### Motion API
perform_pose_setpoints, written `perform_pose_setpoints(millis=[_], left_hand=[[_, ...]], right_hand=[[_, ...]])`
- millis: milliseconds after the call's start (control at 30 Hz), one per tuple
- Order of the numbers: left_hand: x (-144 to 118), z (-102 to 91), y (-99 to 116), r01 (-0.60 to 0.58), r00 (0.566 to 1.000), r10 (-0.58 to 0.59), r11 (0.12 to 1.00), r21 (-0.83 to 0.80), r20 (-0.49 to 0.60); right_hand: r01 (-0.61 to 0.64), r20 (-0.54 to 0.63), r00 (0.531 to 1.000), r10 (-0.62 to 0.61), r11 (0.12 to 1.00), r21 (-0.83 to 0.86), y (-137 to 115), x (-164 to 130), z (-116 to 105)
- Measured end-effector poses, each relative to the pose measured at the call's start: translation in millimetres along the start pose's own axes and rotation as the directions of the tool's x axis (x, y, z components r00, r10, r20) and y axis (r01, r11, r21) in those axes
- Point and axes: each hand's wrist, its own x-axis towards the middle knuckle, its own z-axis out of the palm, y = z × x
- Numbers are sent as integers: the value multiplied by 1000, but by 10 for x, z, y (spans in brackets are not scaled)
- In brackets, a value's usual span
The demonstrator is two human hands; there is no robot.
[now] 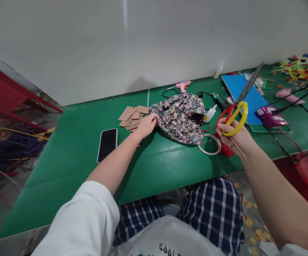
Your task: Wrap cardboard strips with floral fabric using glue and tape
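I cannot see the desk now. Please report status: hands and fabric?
Left hand grips floral fabric at its edge. Right hand holds scissors raised, blades closed. Cardboard pieces beside fabric; tape ring touching it.

floral fabric (182, 117) – multicolour | scissors (236, 110) – red-yellow handles | table (76, 156) – green | phone (107, 144) – black

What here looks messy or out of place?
The floral fabric lies crumpled on the green table, the cardboard pieces are loosely heaped beside it, and paper scraps litter the floor.
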Motion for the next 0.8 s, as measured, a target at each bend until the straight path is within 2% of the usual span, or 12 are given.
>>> perform_pose_setpoints(millis=[67,167,267,367,500,667,800], left_hand=[[29,-150,50,-16,999,17,1000,-17,45],[12,-437,109,-33,987,35,999,-15,154],[-38,-689,102,-5,951,-25,996,95,309],[-82,-764,39,17,913,-96,980,199,395],[-134,-552,-11,-83,935,47,993,86,351],[-236,-99,65,-187,879,167,982,-1,447],[-230,176,49,-290,879,257,957,22,402]], right_hand=[[24,-43,999,-28,995,-97,-2,-33,50],[45,27,999,-39,956,-290,78,-82,135],[11,75,997,21,919,-395,215,-120,227],[-30,80,994,74,892,-451,336,-132,293],[28,127,990,57,816,-578,417,-122,319],[41,219,970,104,821,-570,469,-153,374],[34,228,966,125,809,-586,550,-158,460]])
